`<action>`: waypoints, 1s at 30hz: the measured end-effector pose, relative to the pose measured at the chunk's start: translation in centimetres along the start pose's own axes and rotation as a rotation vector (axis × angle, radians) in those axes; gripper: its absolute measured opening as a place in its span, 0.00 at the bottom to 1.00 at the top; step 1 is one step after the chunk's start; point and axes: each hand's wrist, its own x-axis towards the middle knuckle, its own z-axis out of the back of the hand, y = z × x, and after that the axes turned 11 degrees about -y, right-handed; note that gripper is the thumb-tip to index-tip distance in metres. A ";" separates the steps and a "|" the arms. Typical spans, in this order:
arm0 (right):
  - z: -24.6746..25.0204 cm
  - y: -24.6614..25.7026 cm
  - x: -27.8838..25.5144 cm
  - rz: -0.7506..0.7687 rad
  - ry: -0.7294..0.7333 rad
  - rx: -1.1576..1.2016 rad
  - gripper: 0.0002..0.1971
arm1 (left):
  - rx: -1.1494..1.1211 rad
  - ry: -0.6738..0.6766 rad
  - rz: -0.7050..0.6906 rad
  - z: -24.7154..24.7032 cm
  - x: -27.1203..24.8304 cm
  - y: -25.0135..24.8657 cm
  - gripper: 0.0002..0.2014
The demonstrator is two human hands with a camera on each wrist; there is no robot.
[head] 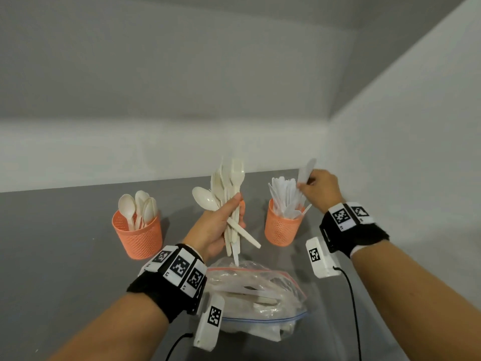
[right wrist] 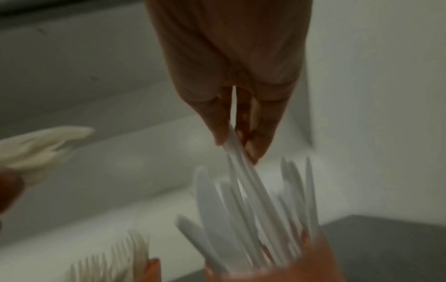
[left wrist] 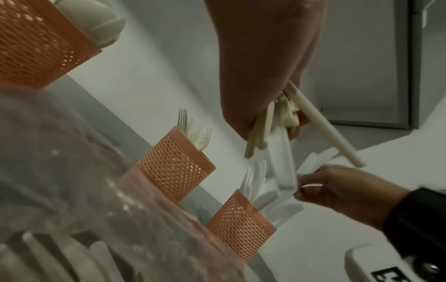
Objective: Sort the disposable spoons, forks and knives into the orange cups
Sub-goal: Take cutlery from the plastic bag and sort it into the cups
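My left hand (head: 221, 225) grips a mixed bundle of cream cutlery (head: 229, 183) upright over the table's middle. My right hand (head: 308, 185) pinches one white knife (head: 306, 169) just above the right orange cup (head: 281, 230), which is full of white knives (right wrist: 253, 200). In the right wrist view my fingertips (right wrist: 219, 133) hold that knife's end. The left orange cup (head: 138, 238) holds several spoons. A middle orange cup (left wrist: 176, 167) with forks (left wrist: 193, 129) shows in the left wrist view; in the head view my left hand hides it.
A clear zip bag (head: 260, 290) with more cutlery lies on the grey table (head: 65, 256) in front of me, between my wrists. White walls close the back and right side. Camera cables trail from both wrists.
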 end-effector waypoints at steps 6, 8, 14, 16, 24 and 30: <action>-2.5 -1.3 1.9 -0.259 0.373 -0.037 0.11 | 0.039 -0.081 -0.050 -0.7 -0.8 -0.2 0.11; -2.5 -1.0 2.2 -0.261 0.459 -0.040 0.13 | -0.015 -0.064 -0.017 -0.7 -0.9 -0.3 0.10; -1.0 1.4 0.7 0.023 -0.022 0.167 0.21 | -0.233 -0.027 0.084 -0.1 -0.3 -0.7 0.09; -0.2 3.5 -1.5 0.207 -0.210 0.319 0.18 | -0.262 -0.078 0.073 -0.1 -0.1 -0.7 0.11; -1.3 5.2 -8.3 0.195 0.572 0.322 0.08 | -0.446 -0.141 0.020 0.4 -0.1 -1.3 0.11; -3.0 5.2 -9.7 0.108 0.671 0.436 0.11 | -0.381 -0.106 0.076 0.0 -0.8 -2.0 0.13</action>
